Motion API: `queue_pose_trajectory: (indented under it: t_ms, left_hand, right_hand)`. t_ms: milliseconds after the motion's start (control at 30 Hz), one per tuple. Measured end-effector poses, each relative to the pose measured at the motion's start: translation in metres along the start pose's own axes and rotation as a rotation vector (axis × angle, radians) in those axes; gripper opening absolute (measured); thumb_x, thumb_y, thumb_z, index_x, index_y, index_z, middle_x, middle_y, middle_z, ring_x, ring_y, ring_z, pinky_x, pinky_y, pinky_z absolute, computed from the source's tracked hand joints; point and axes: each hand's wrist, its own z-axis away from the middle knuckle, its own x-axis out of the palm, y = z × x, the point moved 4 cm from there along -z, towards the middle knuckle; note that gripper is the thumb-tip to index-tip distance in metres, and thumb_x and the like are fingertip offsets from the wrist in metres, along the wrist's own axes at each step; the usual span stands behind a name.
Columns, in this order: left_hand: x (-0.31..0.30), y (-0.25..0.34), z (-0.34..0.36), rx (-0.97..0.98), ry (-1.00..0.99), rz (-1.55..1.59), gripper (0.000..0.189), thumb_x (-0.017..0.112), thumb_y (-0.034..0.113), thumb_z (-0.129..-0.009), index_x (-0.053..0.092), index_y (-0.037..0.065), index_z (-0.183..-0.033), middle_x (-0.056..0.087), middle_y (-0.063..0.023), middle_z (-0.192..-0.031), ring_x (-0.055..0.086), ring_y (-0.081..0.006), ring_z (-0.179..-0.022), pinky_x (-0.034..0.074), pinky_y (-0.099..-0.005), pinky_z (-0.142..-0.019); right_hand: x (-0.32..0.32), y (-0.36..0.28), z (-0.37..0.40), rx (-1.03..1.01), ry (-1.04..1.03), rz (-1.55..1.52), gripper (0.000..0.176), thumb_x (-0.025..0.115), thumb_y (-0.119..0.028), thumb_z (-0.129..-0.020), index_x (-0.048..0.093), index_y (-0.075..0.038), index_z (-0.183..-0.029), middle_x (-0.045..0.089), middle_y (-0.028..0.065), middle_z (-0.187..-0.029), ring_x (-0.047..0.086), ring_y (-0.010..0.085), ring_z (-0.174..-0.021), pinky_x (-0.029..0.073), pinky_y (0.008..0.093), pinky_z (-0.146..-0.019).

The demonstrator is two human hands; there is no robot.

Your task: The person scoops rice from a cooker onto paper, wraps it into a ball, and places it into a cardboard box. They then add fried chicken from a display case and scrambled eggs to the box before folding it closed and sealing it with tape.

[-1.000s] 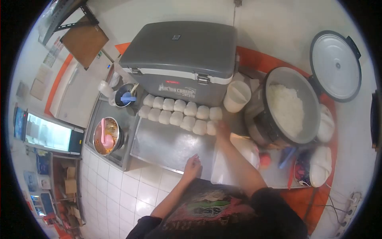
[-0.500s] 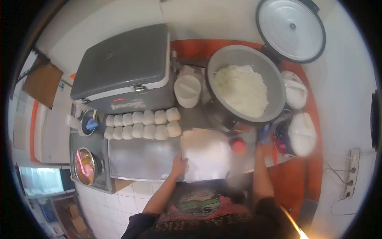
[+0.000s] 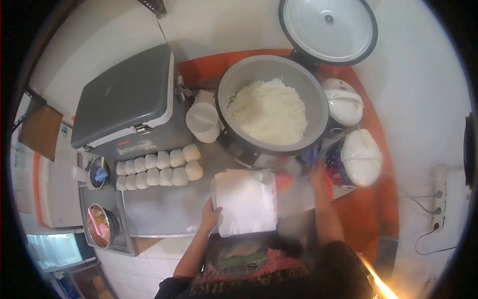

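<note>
My left hand (image 3: 211, 215) grips the left edge of a stack of white paper sheets (image 3: 248, 204), thumb on top. The sheets lie at the front of the metal counter, close to my body. My right hand (image 3: 317, 172) reaches forward beside the large rice cooker (image 3: 224, 122). It is blurred, next to a blue item (image 3: 308, 157) whose kind I cannot make out, and its fingers do not show clearly. White rice (image 3: 271, 112) fills the bottom of the open cooker. A blurred red round thing (image 3: 284, 181) sits just right of the sheets.
Two rows of rounded white portions (image 3: 159, 168) line the counter before a grey cooler box (image 3: 124, 99). A white tub (image 3: 203, 122) stands beside the cooker. White-lidded containers (image 3: 362, 158) are at right. Far left is a bowl (image 3: 102, 226) with a pink utensil.
The whole view has shifted, so the counter things appear farther left. My left hand stays on the sheets. My right hand remains near the blue item, slightly nearer the cooker.
</note>
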Motion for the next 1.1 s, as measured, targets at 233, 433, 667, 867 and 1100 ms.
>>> queue_pose_trajectory:
  t_ms: [233, 433, 667, 867, 1100]
  left_hand:
    - [-0.017, 0.050, -0.018, 0.097, 0.311, -0.205, 0.058, 0.069, 0.013, -0.089, 0.046, -0.001, -0.141, 0.054, -0.0161, -0.125, 0.060, -0.0207, -0.096, 0.051, -0.0325, -0.082]
    - [-0.006, 0.238, -0.060, 0.398, 0.403, -0.236, 0.050, 0.063, 0.011, -0.091, 0.049, 0.000, -0.138, 0.051, -0.0168, -0.132, 0.053, -0.0238, -0.117, 0.042, -0.0374, -0.102]
    - [0.029, 0.361, -0.101, 0.729, 0.513, -0.308, 0.044, 0.059, 0.012, -0.093, 0.051, 0.003, -0.136, 0.046, -0.0176, -0.142, 0.037, -0.0348, -0.133, 0.025, -0.0471, -0.113]
    - [0.038, 0.359, -0.115, 0.582, 0.672, -0.425, 0.043, 0.055, 0.020, -0.097, 0.050, 0.004, -0.137, 0.043, -0.0166, -0.146, 0.035, -0.0372, -0.134, 0.020, -0.0525, -0.113]
    - [0.035, 0.358, -0.120, 0.544, 0.634, -0.411, 0.043, 0.053, 0.019, -0.097, 0.050, 0.004, -0.137, 0.042, -0.0169, -0.147, 0.033, -0.0401, -0.136, 0.020, -0.0537, -0.114]
  right_hand:
    - [-0.127, -0.096, 0.028, 0.635, 0.281, -1.403, 0.035, 0.053, -0.002, -0.090, 0.048, -0.001, -0.124, 0.058, 0.0095, -0.099, 0.058, 0.0141, -0.067, 0.057, 0.0340, -0.071]
    - [-0.275, -0.280, -0.095, -0.304, 0.161, -0.405, 0.044, 0.057, -0.005, -0.091, 0.048, 0.001, -0.134, 0.060, 0.0080, -0.106, 0.060, 0.0149, -0.083, 0.055, 0.0329, -0.075]
    - [-0.121, -0.384, -0.234, -0.424, -0.404, 0.025, 0.033, 0.060, -0.004, -0.082, 0.056, 0.002, -0.114, 0.068, 0.0253, -0.104, 0.068, 0.0431, -0.097, 0.054, 0.0501, -0.084]
    - [-0.014, -0.385, -0.243, -0.428, -0.553, 0.246, 0.028, 0.064, -0.006, -0.081, 0.064, 0.002, -0.107, 0.071, 0.0217, -0.103, 0.070, 0.0374, -0.097, 0.056, 0.0470, -0.082]
    - [-0.005, -0.395, -0.194, -0.546, -0.960, 0.317, 0.024, 0.066, -0.008, -0.077, 0.072, 0.006, -0.095, 0.071, 0.0236, -0.101, 0.071, 0.0360, -0.095, 0.057, 0.0444, -0.079]
